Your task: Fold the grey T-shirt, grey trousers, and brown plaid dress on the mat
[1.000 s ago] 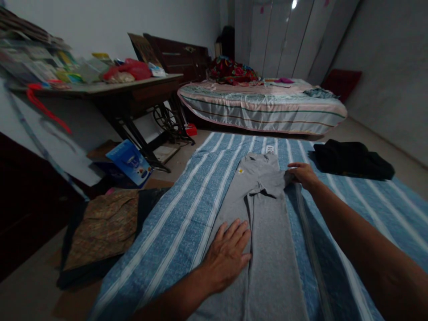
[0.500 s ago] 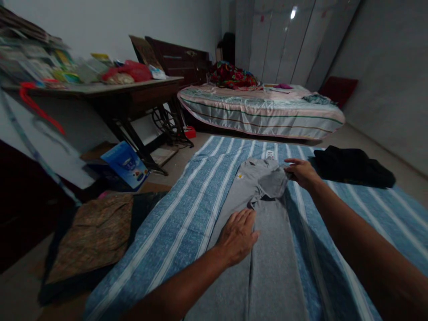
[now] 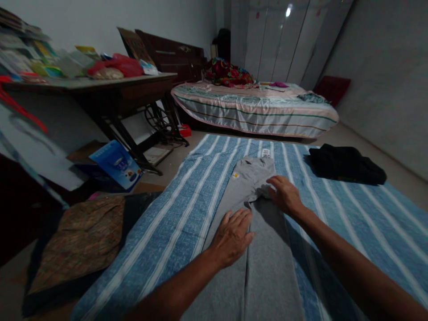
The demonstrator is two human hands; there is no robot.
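Note:
A pair of grey trousers (image 3: 270, 249) lies lengthwise on the striped blue cloth, with a small white-and-yellow flower near the upper left edge. My left hand (image 3: 232, 234) rests flat on the left part of the trousers, fingers stretched out and holding nothing. At the right edge, near the top of the legs, my right hand (image 3: 286, 194) has bent fingers on a gathered bit of the grey fabric. Its fingertips are partly hidden against the cloth.
The blue-and-white striped cloth (image 3: 167, 214) spreads beneath the trousers. Folded black clothing (image 3: 347, 165) lies at the right. A patterned cushion-like item (image 3: 80, 240) and a blue box (image 3: 117, 165) stand left. Behind are a cluttered sewing-machine table (image 3: 133, 82) and a bed (image 3: 254, 111).
My right hand has moved left and down, bringing the raised grey flap over onto the trousers. The dark gap in the fabric is now covered. My left hand stays on the trousers; the view has shifted slightly.

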